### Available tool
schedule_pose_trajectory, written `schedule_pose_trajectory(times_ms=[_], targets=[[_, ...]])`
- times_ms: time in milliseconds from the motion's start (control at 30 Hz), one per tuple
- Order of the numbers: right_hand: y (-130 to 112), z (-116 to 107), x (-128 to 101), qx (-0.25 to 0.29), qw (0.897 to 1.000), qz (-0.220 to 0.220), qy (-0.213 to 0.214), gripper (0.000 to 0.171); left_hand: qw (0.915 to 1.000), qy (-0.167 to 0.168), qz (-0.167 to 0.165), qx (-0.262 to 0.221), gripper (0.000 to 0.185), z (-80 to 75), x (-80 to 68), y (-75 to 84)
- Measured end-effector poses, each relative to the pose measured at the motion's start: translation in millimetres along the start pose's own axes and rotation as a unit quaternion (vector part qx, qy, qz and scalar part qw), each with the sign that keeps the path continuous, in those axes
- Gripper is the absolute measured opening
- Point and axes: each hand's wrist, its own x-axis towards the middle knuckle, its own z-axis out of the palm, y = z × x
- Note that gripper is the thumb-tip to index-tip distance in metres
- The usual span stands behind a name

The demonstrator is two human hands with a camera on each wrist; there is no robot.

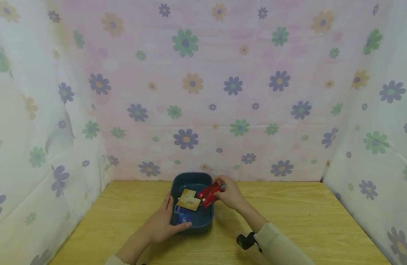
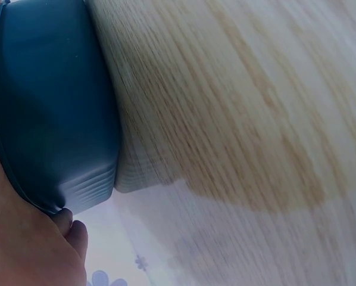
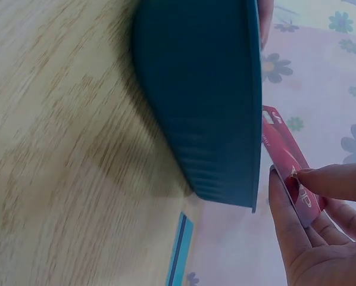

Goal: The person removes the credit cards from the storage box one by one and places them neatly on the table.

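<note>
A dark blue plastic bin (image 1: 198,230) stands on the table. My left hand (image 1: 160,222) grips its left side, thumb over the near rim and fingers along the outer wall; in the left wrist view the fingertips bend around a corner of the bin (image 2: 53,107). My right hand (image 1: 231,193) pinches red bank cards (image 1: 210,194) at the bin's right rim, thumb on the face of the front red card (image 3: 290,164). Inside the bin lie gold cards (image 1: 189,203) and, nearer me, blue cards (image 1: 184,218), partly covered by the left thumb.
A light blue card with a dark stripe (image 3: 179,247) shows beside the bin in the right wrist view. The wooden table (image 1: 289,213) ends at a flower-print cloth (image 1: 206,110) behind and on both sides. A black device (image 1: 245,241) sits at my right wrist.
</note>
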Motion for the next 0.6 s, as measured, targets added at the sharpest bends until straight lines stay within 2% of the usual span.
schedule_pose_trajectory(times_ms=[300, 600], targets=[[4, -6, -4, -0.001, 1.000, 0.006, 0.008, 0.032, 1.0000, 0.000, -0.002, -0.003, 0.127, -1.5, 0.1, 3.4], [10, -12, -7, 0.011, 0.999, 0.040, 0.008, 0.032, 1.0000, 0.001, -0.008, -0.006, 0.127, -2.1, -1.8, 4.2]])
